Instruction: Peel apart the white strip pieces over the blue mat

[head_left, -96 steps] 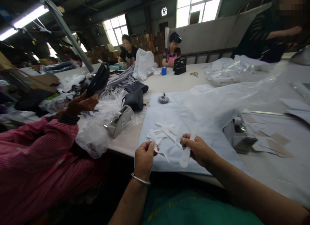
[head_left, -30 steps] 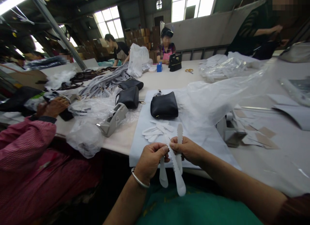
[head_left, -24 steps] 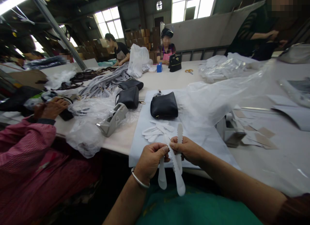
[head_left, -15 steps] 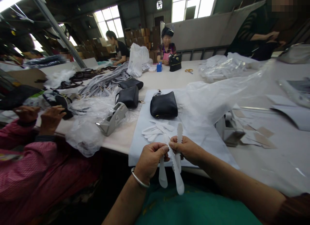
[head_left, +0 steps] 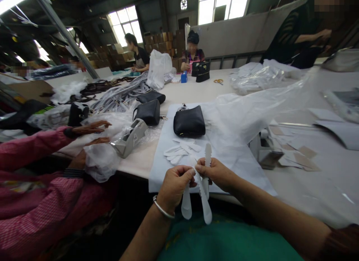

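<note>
Dim hall around us, bright windows (head_left: 126, 23) and stacked cartons (head_left: 158, 42) at the far side, one long pale table (head_left: 172, 98) running before us. We hold white notched strips at the table's near edge. Our left hand (head_left: 175, 180) has its fingers closed, thumb pressed down, on a left strip (head_left: 186, 206) hanging below. Our right hand (head_left: 214, 173) pinches an upright strip (head_left: 208, 152), rising above the fingers. A long strip (head_left: 206, 208) slants between the two hands — we cannot tell which grips it. Just beyond, a loose pile of strips (head_left: 179, 151) lies on a pale blue sheet (head_left: 159, 175); behind it sits a black pouch (head_left: 189, 121). Left of that, two more dark pouches (head_left: 148, 113), near a grey tape dispenser (head_left: 130, 139). To our right, crumpled clear plastic (head_left: 244, 111) and a second dispenser (head_left: 267, 156). Farther left, a co-worker in pink sleeves (head_left: 53, 212) — hands out over plastic wrapping (head_left: 102, 160). Orange-handled scissors (head_left: 218, 81) lie well beyond.
</note>
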{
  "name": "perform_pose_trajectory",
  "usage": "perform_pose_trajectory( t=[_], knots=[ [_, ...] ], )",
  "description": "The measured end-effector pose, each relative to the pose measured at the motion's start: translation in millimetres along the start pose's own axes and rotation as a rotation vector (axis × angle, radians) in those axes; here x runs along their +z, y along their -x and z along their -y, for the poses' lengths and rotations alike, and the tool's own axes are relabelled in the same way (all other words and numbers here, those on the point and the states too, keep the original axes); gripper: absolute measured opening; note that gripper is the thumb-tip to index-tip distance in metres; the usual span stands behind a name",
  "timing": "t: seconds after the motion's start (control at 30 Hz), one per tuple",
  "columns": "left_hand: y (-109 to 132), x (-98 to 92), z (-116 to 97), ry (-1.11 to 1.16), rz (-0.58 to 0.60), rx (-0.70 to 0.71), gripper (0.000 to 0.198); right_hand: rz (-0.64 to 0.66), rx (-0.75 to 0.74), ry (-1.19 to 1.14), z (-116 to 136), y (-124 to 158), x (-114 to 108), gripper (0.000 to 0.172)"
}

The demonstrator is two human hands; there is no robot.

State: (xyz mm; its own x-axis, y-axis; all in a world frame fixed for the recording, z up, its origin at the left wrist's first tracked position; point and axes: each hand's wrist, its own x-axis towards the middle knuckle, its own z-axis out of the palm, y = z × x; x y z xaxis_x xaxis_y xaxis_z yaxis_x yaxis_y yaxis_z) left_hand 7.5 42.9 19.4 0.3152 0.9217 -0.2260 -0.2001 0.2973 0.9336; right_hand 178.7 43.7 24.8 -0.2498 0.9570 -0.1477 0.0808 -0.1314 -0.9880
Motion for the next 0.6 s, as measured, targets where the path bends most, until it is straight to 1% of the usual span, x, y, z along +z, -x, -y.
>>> perform_pose_trajectory(
  t=[0.13, 0.23, 0.3, 0.37, 0.4, 0.43, 0.5, 0.53, 0.6],
  knots=[
    [-0.8, 1.5, 1.8, -0.034, 0.0, 0.029, 0.029, -0.007, 0.013, 0.025, -0.4, 0.2, 1.2, 0.038],
    [-2.4, 0.3, 6.3, -0.066, -0.012, 0.057, 0.028, -0.052, 0.034, 0.074, -3.0, -0.4, 2.5, 0.034],
    [-3.3, -1.9, 8.8, -0.118, -0.036, 0.096, 0.026, -0.159, -0.017, 0.173, -4.9, -0.1, 3.4, 0.027],
    [-3.7, -4.4, 9.5, -0.228, -0.075, 0.166, 0.023, -0.272, -0.128, 0.306, -5.9, 1.2, 4.1, 0.019],
    [-3.6, -5.4, 8.9, -0.305, -0.1, 0.215, 0.022, -0.29, -0.192, 0.361, -5.9, 2.1, 4.3, 0.017],
    [-3.3, -6.1, 7.8, -0.389, -0.126, 0.271, 0.02, -0.274, -0.246, 0.4, -5.7, 3.0, 4.6, 0.016],
    [-2.3, -6.3, 4.8, -0.547, -0.171, 0.396, 0.018, -0.181, -0.314, 0.429, -4.9, 4.5, 5.0, 0.019],
    [-1.6, -5.8, 3.3, -0.604, -0.184, 0.454, 0.017, -0.145, -0.327, 0.425, -4.4, 4.9, 5.2, 0.02],
    [-0.1, -4.1, 1.3, -0.663, -0.18, 0.535, 0.016, -0.134, -0.298, 0.383, -3.3, 5.0, 6.0, 0.021]
  ],
)
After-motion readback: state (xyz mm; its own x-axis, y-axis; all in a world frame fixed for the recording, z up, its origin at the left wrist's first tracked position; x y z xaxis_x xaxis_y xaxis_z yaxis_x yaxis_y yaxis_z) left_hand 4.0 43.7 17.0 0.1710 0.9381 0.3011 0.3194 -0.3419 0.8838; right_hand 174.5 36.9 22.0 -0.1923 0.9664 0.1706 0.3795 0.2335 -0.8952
